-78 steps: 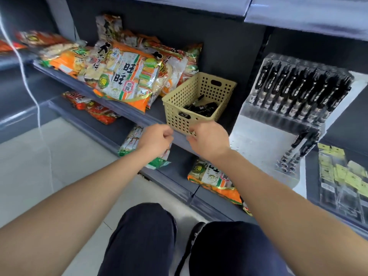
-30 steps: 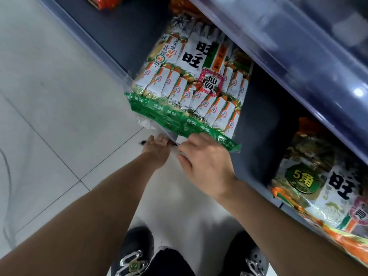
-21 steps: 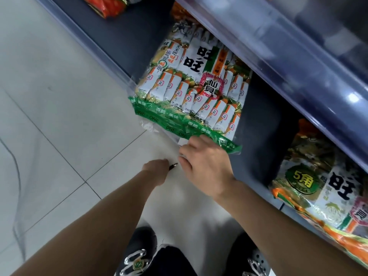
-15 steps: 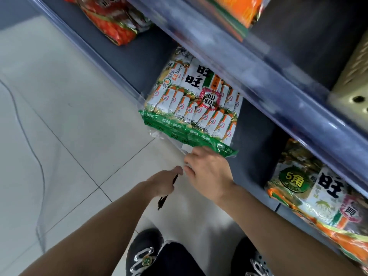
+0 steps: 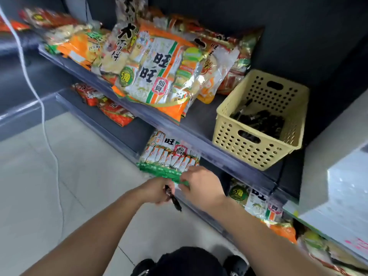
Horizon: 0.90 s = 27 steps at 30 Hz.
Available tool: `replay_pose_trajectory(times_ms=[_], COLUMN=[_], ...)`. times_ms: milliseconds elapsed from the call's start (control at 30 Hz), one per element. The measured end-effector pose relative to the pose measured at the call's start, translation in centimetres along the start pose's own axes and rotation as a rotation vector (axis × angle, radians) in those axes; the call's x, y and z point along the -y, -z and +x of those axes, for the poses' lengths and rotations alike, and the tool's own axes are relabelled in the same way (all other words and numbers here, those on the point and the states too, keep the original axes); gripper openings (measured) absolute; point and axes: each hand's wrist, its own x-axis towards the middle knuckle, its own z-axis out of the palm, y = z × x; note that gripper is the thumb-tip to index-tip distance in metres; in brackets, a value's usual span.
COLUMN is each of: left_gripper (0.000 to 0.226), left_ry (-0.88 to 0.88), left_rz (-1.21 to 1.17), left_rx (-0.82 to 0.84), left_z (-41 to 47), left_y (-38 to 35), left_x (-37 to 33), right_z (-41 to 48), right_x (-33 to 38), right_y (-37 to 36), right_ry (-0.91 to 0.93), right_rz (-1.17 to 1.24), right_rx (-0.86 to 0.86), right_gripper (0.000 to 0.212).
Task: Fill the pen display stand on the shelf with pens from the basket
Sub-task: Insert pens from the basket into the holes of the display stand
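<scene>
My left hand [image 5: 157, 191] is closed around a black pen [image 5: 173, 198] that points down and to the right, low in front of the bottom shelf. My right hand [image 5: 201, 185] hovers just beside it with fingers curled near the pen's top; I cannot tell whether it grips anything. A yellow perforated basket [image 5: 256, 148] stands on the middle shelf up and to the right, with a heap of black pens [image 5: 260, 122] inside. The pen display stand shows only as a clear, pale edge [image 5: 342, 188] at the far right.
Large snack bags [image 5: 153, 76] fill the middle shelf left of the basket. A green-edged snack pack [image 5: 169, 158] lies on the bottom shelf just above my hands, with more bags [image 5: 256, 202] to the right. A white cable [image 5: 42, 108] hangs at the left over a tiled floor.
The view has swung up from the floor and bottom shelf, bringing the basket back into sight. My left hand picked up a pen near the floor and has lifted it, now pointing downward.
</scene>
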Motion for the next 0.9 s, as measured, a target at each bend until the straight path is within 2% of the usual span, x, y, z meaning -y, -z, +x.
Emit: replay_pose_trajectory(times_ms=[67,133,267,367,500,600,700,900], left_gripper=[0.011,0.008,0.019,0.042,0.040,0.038,0.036,0.020], left_ry=[-0.052,-0.100,-0.134,-0.192,-0.311,-0.388,-0.374,-0.178], left_rz=[0.051,0.120,0.261,0.229,0.159,0.227,0.328,0.506], left_rx=[-0.052,-0.122,-0.301,-0.410,-0.563,-0.657,-0.677,-0.458], left_z=[-2.0,-4.2,-8.4,-10.6,-11.6,-10.3,-7.4,0.3], left_y=[1.5,3.1,6.1,8.1,9.7,10.0,9.8,8.3], left_x=[-2.5,-5.1,-9.7,-13.3,-20.3,-26.0,-30.8,-34.6], right_z=[-1.0,-2.1,-4.2,-5.3,-5.9,-5.7,-5.2,-5.1], right_x=[0.4,1.0,1.1,0.7,-0.7,-2.7,-4.9,-7.9], right_y=[2.7,5.4,10.5,14.4,17.8,18.9,19.2,18.9], right_ry=[0.024,0.048,0.082,0.044,-0.016,-0.091,-0.149,-0.261], right_rz=[-0.010,-0.051,-0.072,-0.070,-0.120,-0.153,-0.182,-0.224], right_rx=[-0.079,-0.156,-0.383,-0.478,-0.540,-0.549,-0.533,-0.392], right_gripper=[0.029,0.020,0.019,0.016,0.015,0.018,0.021,0.029])
